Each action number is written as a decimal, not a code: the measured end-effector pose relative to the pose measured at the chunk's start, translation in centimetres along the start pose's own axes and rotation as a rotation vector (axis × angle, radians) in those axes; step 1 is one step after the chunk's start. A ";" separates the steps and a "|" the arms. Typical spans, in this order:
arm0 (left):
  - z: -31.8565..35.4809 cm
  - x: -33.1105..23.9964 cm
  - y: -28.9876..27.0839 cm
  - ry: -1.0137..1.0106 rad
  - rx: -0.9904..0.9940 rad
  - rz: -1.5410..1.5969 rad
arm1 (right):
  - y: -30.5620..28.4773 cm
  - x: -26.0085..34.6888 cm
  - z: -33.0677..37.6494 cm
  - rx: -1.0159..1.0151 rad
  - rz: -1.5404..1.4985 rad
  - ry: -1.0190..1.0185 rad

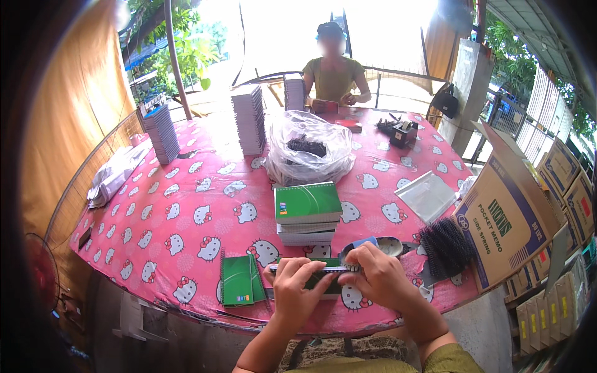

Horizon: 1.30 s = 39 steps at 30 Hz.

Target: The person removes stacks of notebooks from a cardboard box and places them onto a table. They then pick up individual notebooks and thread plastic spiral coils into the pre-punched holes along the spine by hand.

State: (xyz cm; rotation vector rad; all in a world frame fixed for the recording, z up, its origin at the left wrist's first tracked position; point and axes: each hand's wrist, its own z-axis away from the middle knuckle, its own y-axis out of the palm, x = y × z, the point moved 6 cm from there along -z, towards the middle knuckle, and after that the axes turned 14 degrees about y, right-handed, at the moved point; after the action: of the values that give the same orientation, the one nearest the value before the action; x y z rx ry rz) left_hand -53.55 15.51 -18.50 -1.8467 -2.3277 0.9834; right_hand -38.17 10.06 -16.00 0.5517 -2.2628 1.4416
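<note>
Near the table's front edge, my left hand (pixel 293 283) grips a small spiral notebook (pixel 317 269), held edge-on with its bound edge up. My right hand (pixel 377 271) is closed at the right end of that edge, fingers pinching the coil. Beneath my hands lies another green cover (pixel 320 286), partly hidden. Two or more green notebooks (pixel 236 283) lie to the left of my left hand. Just beyond my hands stands a short stack of green spiral notebooks (pixel 308 204). A shiny metal dish (pixel 390 247) sits beyond my right hand, partly hidden.
Black plastic coils (pixel 445 248) are piled at right against an open carton (pixel 504 211). A clear bag (pixel 311 168) of black coils stands mid-table. Tall notebook stacks (pixel 249 121) rise at far left. Beyond sit a tape dispenser (pixel 404 133) and a seated co-worker (pixel 333 74).
</note>
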 end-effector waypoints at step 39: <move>-0.1 -0.2 -0.5 0.045 0.040 -0.007 | -2.1 -14.0 -0.9 0.091 0.270 0.150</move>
State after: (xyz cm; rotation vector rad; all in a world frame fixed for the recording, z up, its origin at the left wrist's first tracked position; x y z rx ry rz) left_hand -53.88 15.33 -18.07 -1.8254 -2.2710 0.9689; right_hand -25.14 11.66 -21.42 0.1599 -2.2249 1.6598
